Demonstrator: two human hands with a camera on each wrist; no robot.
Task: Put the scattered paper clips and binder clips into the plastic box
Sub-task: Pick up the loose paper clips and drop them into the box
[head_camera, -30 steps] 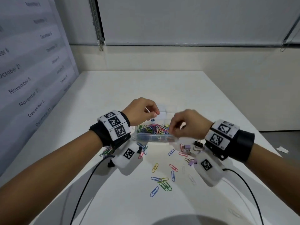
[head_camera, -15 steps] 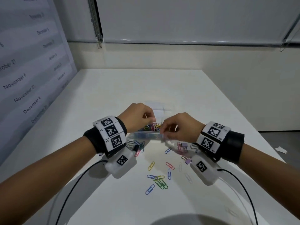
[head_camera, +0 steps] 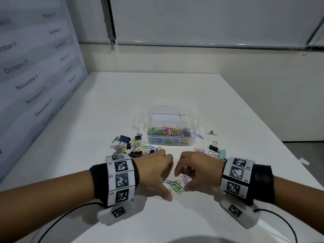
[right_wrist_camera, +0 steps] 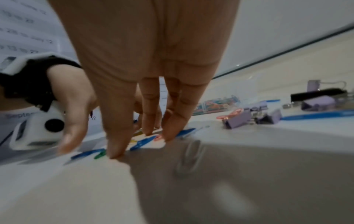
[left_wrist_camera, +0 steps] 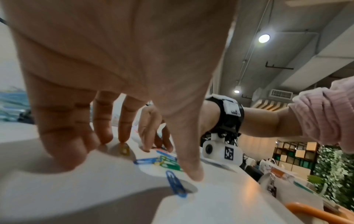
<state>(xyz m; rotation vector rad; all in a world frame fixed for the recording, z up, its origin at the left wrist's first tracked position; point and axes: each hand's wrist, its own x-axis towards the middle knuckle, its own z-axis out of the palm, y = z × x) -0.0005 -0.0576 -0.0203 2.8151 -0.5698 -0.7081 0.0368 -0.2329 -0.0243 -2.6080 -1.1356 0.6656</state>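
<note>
Low in the frame, the left hand (head_camera: 154, 174) and right hand (head_camera: 196, 172), fingers loosely spread and holding nothing, press fingertips around light, flat, slippery paper clips (head_camera: 177, 185), probably best pinched edgewise or swept together for the plastic box (head_camera: 171, 137).

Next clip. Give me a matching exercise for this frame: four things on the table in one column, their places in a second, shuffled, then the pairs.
Things:
1. plastic box
2. lone purple binder clip
3. green paper clips
4. black binder clips

Places:
A. between the two hands
B. left of the box
C. middle of the table, holding paper clips
D. right of the box, alone

Pairs: 1-C, 2-D, 3-A, 4-B
</note>
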